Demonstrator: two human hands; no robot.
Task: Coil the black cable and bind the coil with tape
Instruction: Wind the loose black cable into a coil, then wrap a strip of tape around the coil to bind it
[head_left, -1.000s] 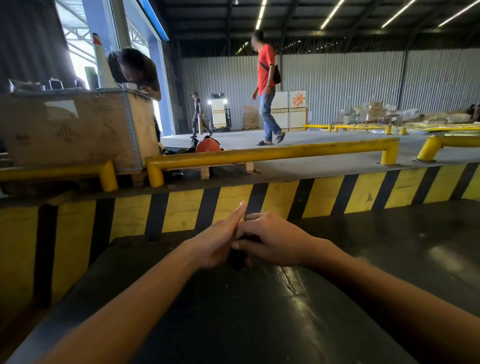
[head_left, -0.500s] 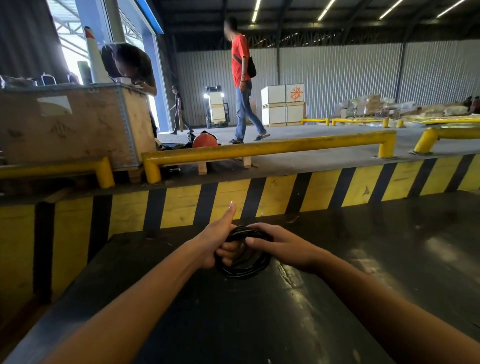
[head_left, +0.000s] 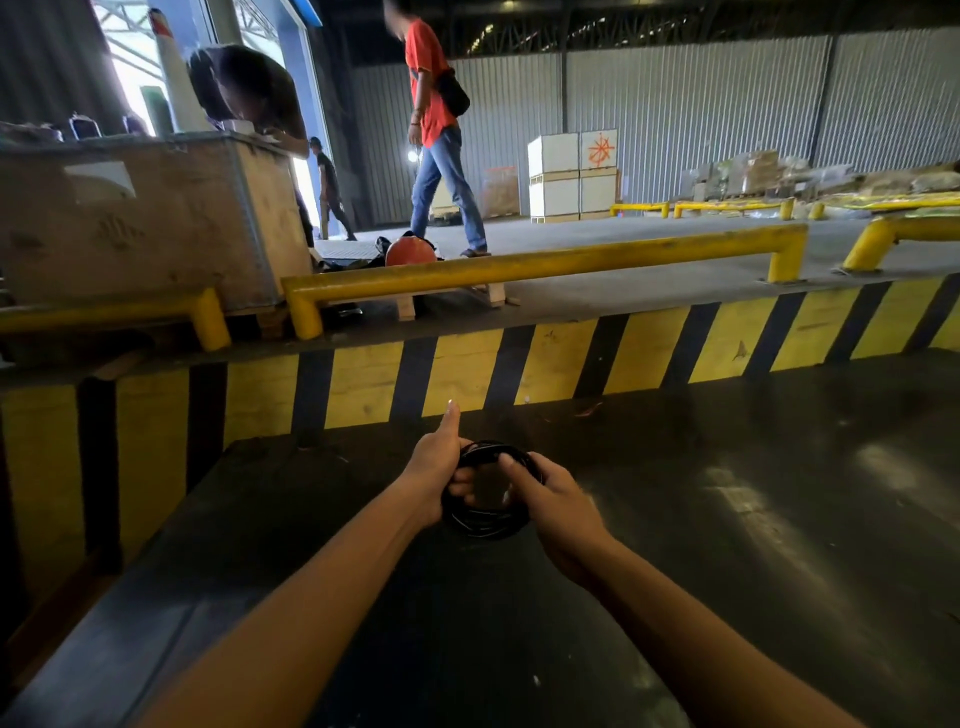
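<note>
Head view. One coil (head_left: 485, 519) of thin black cable, several turns, held upright just above the dark table (head_left: 727, 519) between two hands. Left hand (head_left: 434, 467) clasps the coil's left side, fingers curled through the loop, thumb raised clear. Right hand (head_left: 553, 501) pinches the right side, fingers closed over the turns. The cable is judged light, limp and springy; turns may splay if released, so grip across all strands at one point on the rim. No tape is visible.
</note>
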